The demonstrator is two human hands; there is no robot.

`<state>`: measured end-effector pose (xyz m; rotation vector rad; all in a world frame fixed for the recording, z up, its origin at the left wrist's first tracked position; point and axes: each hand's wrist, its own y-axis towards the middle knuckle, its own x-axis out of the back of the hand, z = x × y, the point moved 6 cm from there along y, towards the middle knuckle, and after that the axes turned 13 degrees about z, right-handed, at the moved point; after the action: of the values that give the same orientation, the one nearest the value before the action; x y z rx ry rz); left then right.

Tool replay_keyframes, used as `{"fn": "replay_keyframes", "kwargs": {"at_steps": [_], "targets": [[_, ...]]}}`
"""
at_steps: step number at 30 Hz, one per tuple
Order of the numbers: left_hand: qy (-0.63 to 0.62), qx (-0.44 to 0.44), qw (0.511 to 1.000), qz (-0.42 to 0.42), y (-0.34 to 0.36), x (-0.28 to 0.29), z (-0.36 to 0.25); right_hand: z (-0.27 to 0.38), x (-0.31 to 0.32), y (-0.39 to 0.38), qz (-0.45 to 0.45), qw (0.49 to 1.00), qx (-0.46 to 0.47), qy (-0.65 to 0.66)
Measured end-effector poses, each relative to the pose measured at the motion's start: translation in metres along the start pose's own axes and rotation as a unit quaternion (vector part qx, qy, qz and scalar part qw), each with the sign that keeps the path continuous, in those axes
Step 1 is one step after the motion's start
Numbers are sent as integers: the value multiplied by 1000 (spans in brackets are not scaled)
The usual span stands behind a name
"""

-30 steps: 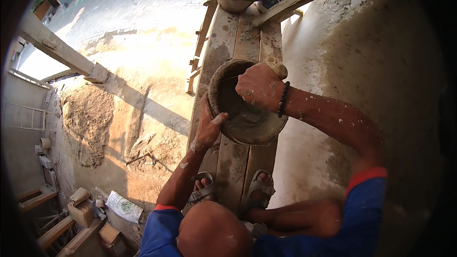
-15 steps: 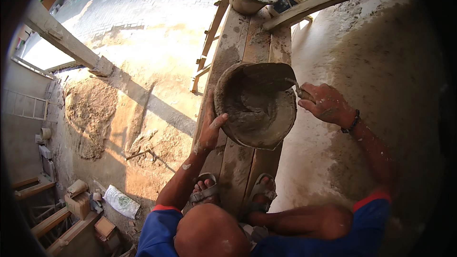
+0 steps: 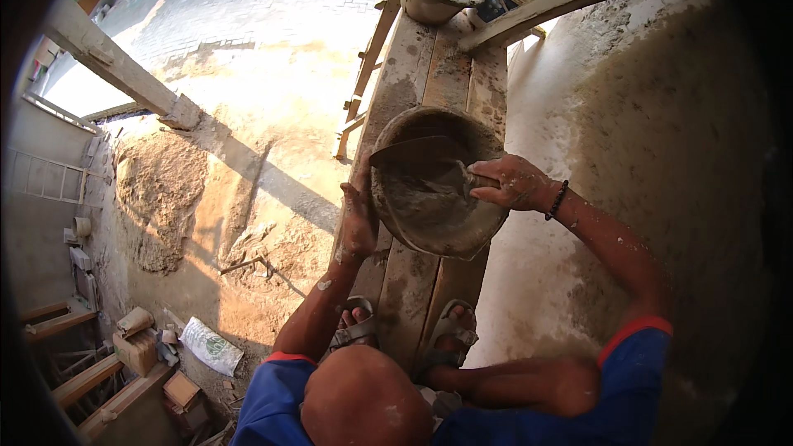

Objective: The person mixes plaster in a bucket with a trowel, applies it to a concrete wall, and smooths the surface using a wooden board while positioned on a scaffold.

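In the head view, the bucket (image 3: 479, 227) is over the plank bench (image 3: 405, 289), ahead of the sandals (image 3: 450, 334), presumably so both arms reach it easily. The left hand (image 3: 359, 219) lies against its left side, likely steadying it; shadow hides whether its fingers grip. The right hand (image 3: 512, 182) is closed round the handle of a trowel (image 3: 417, 151), its blade over the mortar (image 3: 425, 206), angled toward the left rim. A second bucket (image 3: 423, 8) stands at the far end, out of the way.

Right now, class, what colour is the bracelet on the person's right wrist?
The beaded bracelet is black; the head view shows it best.
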<state>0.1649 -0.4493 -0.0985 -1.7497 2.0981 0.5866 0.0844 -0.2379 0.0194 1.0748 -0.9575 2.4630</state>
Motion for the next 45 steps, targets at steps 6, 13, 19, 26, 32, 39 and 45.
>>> {"fn": "replay_keyframes", "kwargs": {"at_steps": [6,13,19,26,32,39,45], "targets": [[134,6,991,4,-4,-5,-7,29,34,-48,72,950,-40,-301],[239,-84,967,13,5,-5,-16,29,80,26,-40,903,-94,-418],[287,-30,957,21,6,-3,-27,106,18,56,37,902,13,-429],[147,-16,988,-54,-10,1,-15,97,-9,-31,166,882,-55,-437],[27,26,997,-65,3,-2,-2,66,79,-24,-103,871,18,-481],[-74,3,989,-126,15,-14,0,42,39,13,68,889,-163,-422],[-103,-7,981,-167,10,-16,1,40,-3,17,223,856,-222,-411]]}}
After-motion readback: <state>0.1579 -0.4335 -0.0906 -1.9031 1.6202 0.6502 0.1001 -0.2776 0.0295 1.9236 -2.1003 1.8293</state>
